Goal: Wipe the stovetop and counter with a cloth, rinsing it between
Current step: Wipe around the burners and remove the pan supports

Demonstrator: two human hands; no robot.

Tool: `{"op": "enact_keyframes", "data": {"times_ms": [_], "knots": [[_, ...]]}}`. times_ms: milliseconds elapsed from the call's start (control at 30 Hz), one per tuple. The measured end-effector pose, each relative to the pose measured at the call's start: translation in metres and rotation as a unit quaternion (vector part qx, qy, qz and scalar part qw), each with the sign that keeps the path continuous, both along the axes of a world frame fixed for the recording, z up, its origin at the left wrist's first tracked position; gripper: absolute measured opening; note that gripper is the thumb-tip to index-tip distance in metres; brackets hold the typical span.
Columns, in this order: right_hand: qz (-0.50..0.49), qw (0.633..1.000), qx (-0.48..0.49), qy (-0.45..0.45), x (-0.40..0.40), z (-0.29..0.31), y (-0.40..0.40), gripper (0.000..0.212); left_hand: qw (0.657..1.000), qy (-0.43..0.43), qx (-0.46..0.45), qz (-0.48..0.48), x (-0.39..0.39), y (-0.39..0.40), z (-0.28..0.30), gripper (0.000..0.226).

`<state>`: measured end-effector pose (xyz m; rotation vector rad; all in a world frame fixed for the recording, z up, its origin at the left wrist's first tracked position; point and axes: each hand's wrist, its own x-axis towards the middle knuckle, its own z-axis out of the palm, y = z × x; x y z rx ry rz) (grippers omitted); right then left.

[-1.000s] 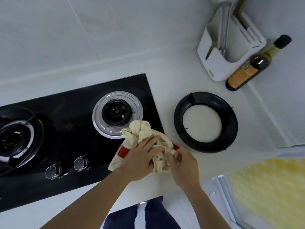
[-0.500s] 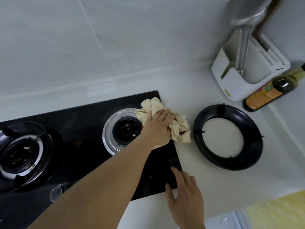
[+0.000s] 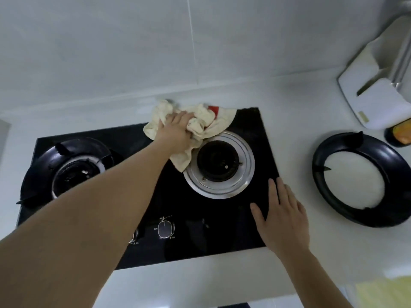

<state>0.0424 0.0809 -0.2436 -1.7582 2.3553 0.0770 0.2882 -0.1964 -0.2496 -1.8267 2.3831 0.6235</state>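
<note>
Pressing the bunched cloth onto the stovetop at its back edge, the left hand grips it while the flat, empty right hand braces, and a trailing fold could snag the burner.

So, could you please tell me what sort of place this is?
Most likely a home kitchen: a black glass two-burner gas stovetop set into a pale counter, a tiled wall behind, and a removed black round pan support ring alongside.
</note>
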Motion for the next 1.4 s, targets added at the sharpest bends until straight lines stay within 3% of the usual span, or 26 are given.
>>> {"op": "enact_keyframes", "data": {"times_ms": [200, 533, 700, 800, 900, 1000, 1067, 1267, 1400], "knots": [[-0.006, 0.999, 0.04, -0.01, 0.038, -0.007, -0.024, 0.087, 1.0, -0.005, -0.021, 0.002, 0.057, 0.071, -0.014, 0.065], [-0.019, 0.997, 0.068, -0.039, 0.037, 0.011, -0.03, 0.068, 0.999, -0.006, -0.032, -0.002, 0.118, 0.229, -0.008, 0.07], [-0.04, 0.995, 0.05, -0.082, 0.034, 0.008, -0.028, 0.07, 0.992, -0.054, -0.101, -0.056, 0.12, 0.199, -0.013, 0.077], [-0.051, 0.994, 0.043, -0.092, 0.031, 0.005, -0.026, 0.071, 0.992, -0.062, -0.087, -0.073, 0.119, 0.169, -0.016, 0.087], [-0.05, 0.994, 0.043, -0.087, 0.033, 0.002, -0.025, 0.072, 0.993, -0.064, -0.092, -0.022, 0.106, 0.125, -0.016, 0.073], [-0.057, 0.994, 0.044, -0.085, 0.036, 0.0, -0.025, 0.072, 0.996, -0.036, -0.031, 0.077, 0.083, 0.089, -0.008, 0.067], [-0.062, 0.993, 0.047, -0.083, 0.038, 0.002, -0.025, 0.074, 0.995, -0.02, -0.002, 0.095, 0.077, 0.093, -0.003, 0.064], [-0.072, 0.991, 0.05, -0.101, 0.042, 0.01, -0.023, 0.08, 0.987, -0.013, -0.064, -0.145, 0.115, 0.194, -0.009, 0.066], [-0.071, 0.991, 0.058, -0.101, 0.039, 0.012, -0.023, 0.085, 0.973, -0.019, -0.098, -0.209, 0.123, 0.17, -0.012, 0.054]]}}
